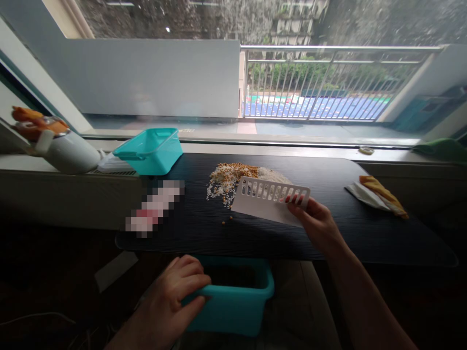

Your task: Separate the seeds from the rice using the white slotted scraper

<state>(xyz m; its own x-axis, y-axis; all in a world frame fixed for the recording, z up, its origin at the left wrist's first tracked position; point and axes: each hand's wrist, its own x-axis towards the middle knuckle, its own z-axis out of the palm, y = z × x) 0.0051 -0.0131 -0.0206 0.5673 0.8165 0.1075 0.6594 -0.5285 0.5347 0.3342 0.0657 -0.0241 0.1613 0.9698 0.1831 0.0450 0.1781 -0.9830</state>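
In my right hand (pixel 314 216) is a flat white plastic scraper (pixel 266 210) with a row of slots along its upper edge. It stands tilted just in front of a pile of white rice-like grains and yellow kernels (pixel 237 172), hiding part of it. Two loose kernels (pixel 226 220) lie nearer the table's front edge. My left hand (pixel 182 289) grips the rim of a turquoise plastic bin (pixel 233 306), with the thumb outside and the fingers over the edge. The bin sits below the table's front edge, and its inside is dark.
A second turquoise bin (pixel 160 155) stands at the table's back left, beside a white pot (pixel 73 150). A blurred packet-like shape (pixel 156 209) lies on the dark table (pixel 204 238). A yellow and white cloth (pixel 379 194) is at the right. The window sill (pixel 284 148) runs behind.
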